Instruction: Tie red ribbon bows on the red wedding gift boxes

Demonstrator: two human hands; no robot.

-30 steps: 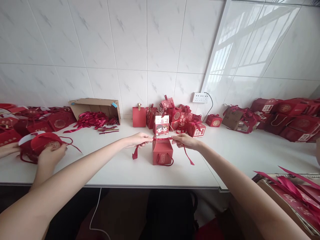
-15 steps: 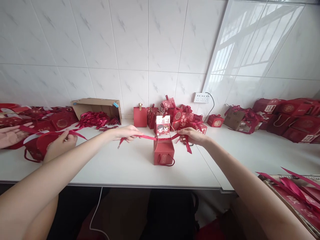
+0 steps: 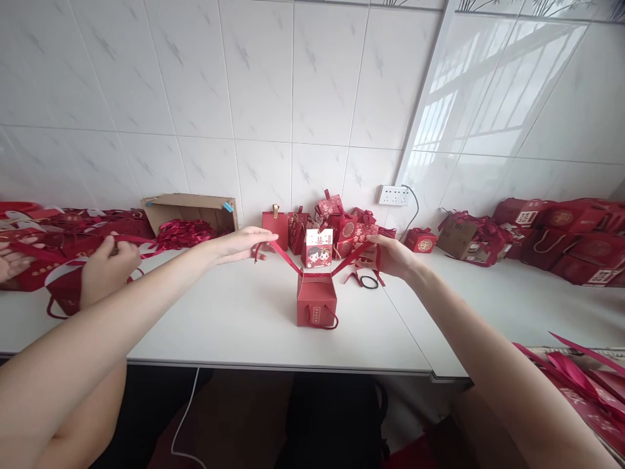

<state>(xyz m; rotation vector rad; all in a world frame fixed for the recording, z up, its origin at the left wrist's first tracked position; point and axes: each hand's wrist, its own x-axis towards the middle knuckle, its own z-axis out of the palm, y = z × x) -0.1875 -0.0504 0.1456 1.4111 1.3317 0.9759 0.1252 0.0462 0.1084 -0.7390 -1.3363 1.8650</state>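
A red gift box (image 3: 316, 301) with a rope handle on its front stands upright on the white table. From its top a red ribbon (image 3: 290, 260) runs up to both sides in a V. My left hand (image 3: 249, 243) pinches the ribbon's left end, and my right hand (image 3: 390, 255) grips its right end, with a loose tail hanging below. Right behind the red box is a small box with two cartoon figures (image 3: 319, 250). On the table under my right hand lies a dark ring-shaped band (image 3: 369, 282).
A cardboard box (image 3: 190, 207) spills red ribbons (image 3: 183, 233) at the back left. Red boxes are piled by the wall and at right (image 3: 576, 238). A co-worker's hands (image 3: 110, 267) handle ribbon and a red box at left. A power strip (image 3: 393, 195) is on the wall.
Both my hands have risen and drawn outward, pulling the ribbon from nearly level into a V above the box. The dark band has come into fuller view. The co-worker's hands have shifted left and up.
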